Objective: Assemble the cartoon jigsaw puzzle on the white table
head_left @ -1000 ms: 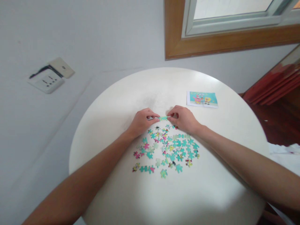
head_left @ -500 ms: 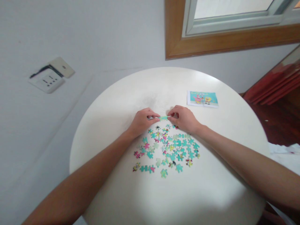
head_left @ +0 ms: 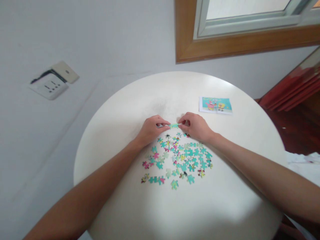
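A small strip of teal and yellow-green puzzle pieces (head_left: 174,125) is pinched between my two hands near the middle of the table. My left hand (head_left: 155,127) grips its left end between thumb and fingers. At the right end, the thumb and fingertips of my right hand (head_left: 193,126) close on it the same way. Just below lie many loose puzzle pieces (head_left: 190,152) in teal, pink, yellow and pale green, some overlapping or close together. One teal and yellow piece (head_left: 174,184) lies nearest to me, apart from the others.
Everything rests on a round white table (head_left: 120,206). A picture card (head_left: 216,105) with cartoon figures lies beyond my right hand. Behind the table are a white wall with a socket (head_left: 50,86), a wood-framed window (head_left: 185,50) and a red curtain (head_left: 293,90) on the right.
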